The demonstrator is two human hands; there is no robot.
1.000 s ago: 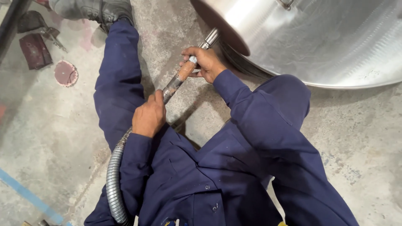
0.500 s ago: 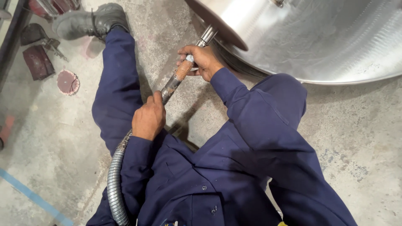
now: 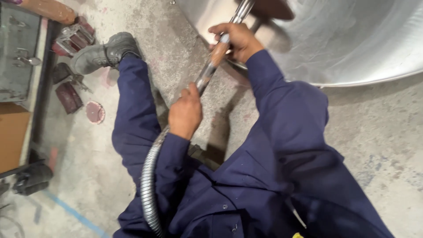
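I sit on a concrete floor in navy overalls. A long metal tool shaft (image 3: 207,72) runs from a ribbed flexible metal hose (image 3: 149,185) up toward a big shiny steel vessel (image 3: 352,39). My left hand (image 3: 185,112) grips the shaft near the hose end. My right hand (image 3: 233,39) grips it farther up, close to the vessel's rim. The tool's tip, up by the vessel's rim, cannot be made out.
My grey boot (image 3: 103,53) points left. Beside it lie a round reddish sanding disc (image 3: 94,112), dark red pads (image 3: 68,97) and a metal clamp-like part (image 3: 72,37). A grey metal box (image 3: 20,53) and cardboard (image 3: 11,136) stand at the left edge.
The view has shifted so the hands and boot sit lower and more central. Both hands keep their grip, with the tool still against the vessel's rim.
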